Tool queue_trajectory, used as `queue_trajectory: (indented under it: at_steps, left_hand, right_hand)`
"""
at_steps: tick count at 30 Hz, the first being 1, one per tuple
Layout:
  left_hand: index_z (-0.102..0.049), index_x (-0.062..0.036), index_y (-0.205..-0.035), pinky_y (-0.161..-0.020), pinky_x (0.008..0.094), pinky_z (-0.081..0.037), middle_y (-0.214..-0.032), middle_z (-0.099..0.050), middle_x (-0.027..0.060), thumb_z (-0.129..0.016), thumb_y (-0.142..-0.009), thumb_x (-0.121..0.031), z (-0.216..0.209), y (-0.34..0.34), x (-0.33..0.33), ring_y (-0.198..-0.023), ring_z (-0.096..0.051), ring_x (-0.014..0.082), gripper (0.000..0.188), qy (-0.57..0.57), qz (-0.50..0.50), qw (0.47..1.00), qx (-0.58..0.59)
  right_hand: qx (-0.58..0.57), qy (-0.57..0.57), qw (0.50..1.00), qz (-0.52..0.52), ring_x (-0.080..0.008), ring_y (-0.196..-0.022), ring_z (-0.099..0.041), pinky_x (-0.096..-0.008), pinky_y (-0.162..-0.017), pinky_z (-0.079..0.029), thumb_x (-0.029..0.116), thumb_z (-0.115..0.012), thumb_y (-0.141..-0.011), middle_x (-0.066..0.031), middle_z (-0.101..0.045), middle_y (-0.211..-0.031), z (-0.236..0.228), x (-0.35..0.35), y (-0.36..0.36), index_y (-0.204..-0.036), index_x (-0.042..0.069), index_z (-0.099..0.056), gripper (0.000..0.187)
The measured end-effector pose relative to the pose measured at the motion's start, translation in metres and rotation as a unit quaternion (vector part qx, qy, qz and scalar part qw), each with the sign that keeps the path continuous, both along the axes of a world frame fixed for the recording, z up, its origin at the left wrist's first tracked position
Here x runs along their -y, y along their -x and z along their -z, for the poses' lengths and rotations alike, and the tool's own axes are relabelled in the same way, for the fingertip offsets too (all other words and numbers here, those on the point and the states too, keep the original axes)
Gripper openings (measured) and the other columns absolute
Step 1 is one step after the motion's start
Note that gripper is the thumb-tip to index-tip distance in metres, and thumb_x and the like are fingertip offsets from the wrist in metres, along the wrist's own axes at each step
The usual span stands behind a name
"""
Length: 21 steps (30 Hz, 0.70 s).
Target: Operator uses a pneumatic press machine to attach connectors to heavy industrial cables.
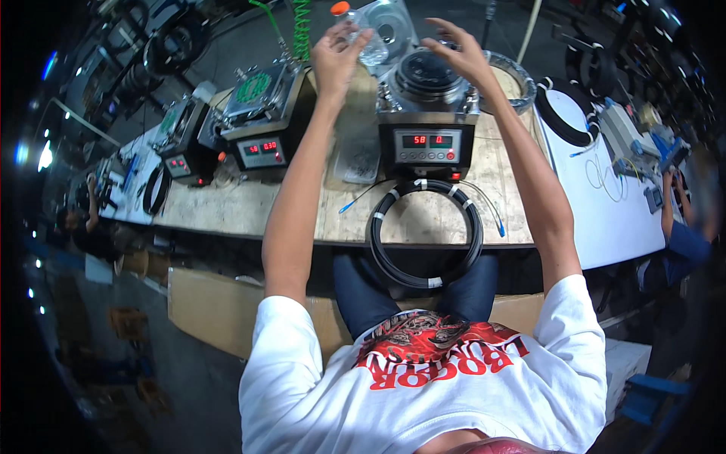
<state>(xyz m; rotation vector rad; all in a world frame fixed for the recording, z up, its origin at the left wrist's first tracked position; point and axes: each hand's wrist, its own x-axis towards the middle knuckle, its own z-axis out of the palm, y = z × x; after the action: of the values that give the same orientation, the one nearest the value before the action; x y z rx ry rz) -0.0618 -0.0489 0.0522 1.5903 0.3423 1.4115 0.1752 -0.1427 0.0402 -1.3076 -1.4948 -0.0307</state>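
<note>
My left hand (339,62) is raised at the far side of the bench, its fingers closed round a clear plastic bottle (372,51) with an orange cap (340,8). The bottle is tilted. My right hand (460,57) hangs with fingers spread and nothing in it, over the right side of a round black plate (428,69). That plate tops a boxy machine (425,144) with a red lit display. In front of the machine, a coil of black cable (476,227) overhangs the bench's near edge. Its two thin ends carry blue connectors (501,228).
Two similar machines with green-topped plates (253,88) stand to the left. A clear shallow tray (357,161) lies beside the middle machine. Another black cable coil (563,138) rests on the white table (597,204) at right. Other people work at both far sides.
</note>
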Motion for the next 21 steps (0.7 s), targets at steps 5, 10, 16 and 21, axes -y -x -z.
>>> queue_trajectory:
  at_steps: [5, 10, 16, 21]
  left_hand:
    - [-0.063, 0.0049, -0.112, -0.083, 0.0294, -0.052, -0.103, -0.071, 0.0117, -0.086, -0.076, -0.023, 0.071, 0.085, -0.026, -0.091, -0.067, 0.0155, 0.051, 0.036, -0.220, 0.963, -0.154]
    - [-0.068, 0.0022, -0.103, -0.083, 0.0351, -0.053, -0.099, -0.073, 0.0156, -0.088, -0.069, -0.021, 0.183, 0.134, -0.028, -0.091, -0.070, 0.0226, 0.046, 0.109, -0.304, 0.909, -0.265]
    - [-0.066, 0.0049, -0.108, -0.087, 0.0363, -0.052, -0.100, -0.072, 0.0195, -0.088, -0.069, -0.022, 0.254, 0.146, -0.008, -0.094, -0.070, 0.0283, 0.052, 0.140, -0.331, 0.876, -0.323]
    - [-0.057, 0.0043, -0.124, -0.090, 0.0393, -0.051, -0.111, -0.068, 0.0217, -0.085, -0.073, -0.021, 0.226, 0.127, 0.011, -0.102, -0.067, 0.0351, 0.064, 0.139, -0.324, 0.868, -0.349]
  right_hand:
    - [0.004, -0.042, 0.994, 0.099, -0.0296, -0.089, -0.065, -0.0387, -0.081, -0.052, 0.024, -0.068, -0.089, -0.0201, -0.064, -0.096, 0.028, 0.002, -0.006, -0.120, 0.005, -0.067, 0.036]
    - [-0.030, -0.051, 0.990, 0.127, -0.0248, -0.079, -0.066, -0.0353, -0.075, -0.053, 0.017, -0.065, -0.089, -0.0172, -0.065, -0.088, 0.028, 0.001, 0.004, -0.112, 0.002, -0.069, 0.028]
    - [-0.006, -0.046, 0.988, 0.148, -0.0236, -0.077, -0.066, -0.0343, -0.072, -0.053, 0.013, -0.064, -0.087, -0.0167, -0.065, -0.085, 0.022, 0.005, 0.011, -0.110, -0.001, -0.070, 0.028]
    - [-0.018, -0.065, 0.986, 0.151, -0.0238, -0.073, -0.066, -0.0342, -0.071, -0.053, 0.010, -0.063, -0.085, -0.0170, -0.065, -0.081, 0.024, 0.009, 0.008, -0.105, -0.002, -0.071, 0.024]
